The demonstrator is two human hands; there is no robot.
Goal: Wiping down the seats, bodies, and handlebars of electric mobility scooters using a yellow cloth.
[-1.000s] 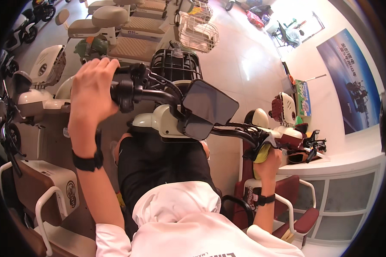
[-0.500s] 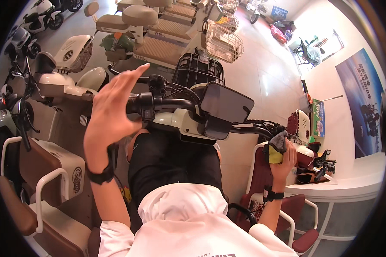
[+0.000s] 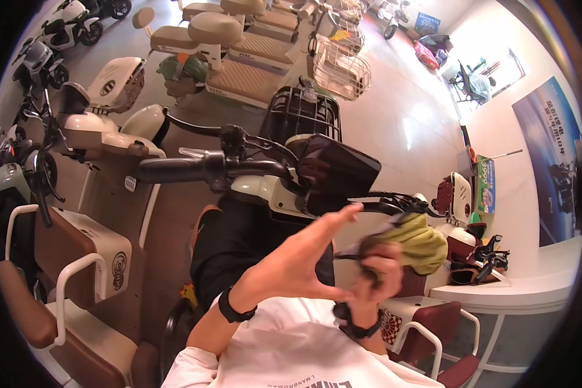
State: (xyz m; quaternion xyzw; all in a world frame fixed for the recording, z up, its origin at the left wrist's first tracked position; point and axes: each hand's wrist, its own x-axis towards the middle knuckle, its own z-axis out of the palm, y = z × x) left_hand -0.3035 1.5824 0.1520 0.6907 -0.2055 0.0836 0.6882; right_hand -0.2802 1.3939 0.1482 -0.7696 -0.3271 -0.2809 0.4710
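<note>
My left hand (image 3: 297, 255) reaches across my lap, thumb and fingers spread apart, with nothing in it. Close beside its fingertips, my right hand (image 3: 383, 268) is closed on a yellow-green and grey cloth (image 3: 421, 244), partly smeared by motion. The bunched cloth hangs out past the knuckles, near the right side of the handlebar. In front of me is an electric scooter's handlebar, its black left grip (image 3: 181, 170) bare of any hand. A dark display screen (image 3: 343, 169) sits at the bar's middle, just beyond my left fingers.
A black wire basket (image 3: 302, 115) is mounted ahead of the handlebar. Parked scooters with brown seats (image 3: 84, 236) stand close on my left; beige ones (image 3: 246, 83) are farther ahead. At right are a maroon scooter seat (image 3: 436, 323) and a white curved counter (image 3: 517, 294).
My left hand has left the area by the left grip and swung right and nearer to me. My right hand has drawn the cloth back from the right handlebar end, and the cloth has fanned out.
</note>
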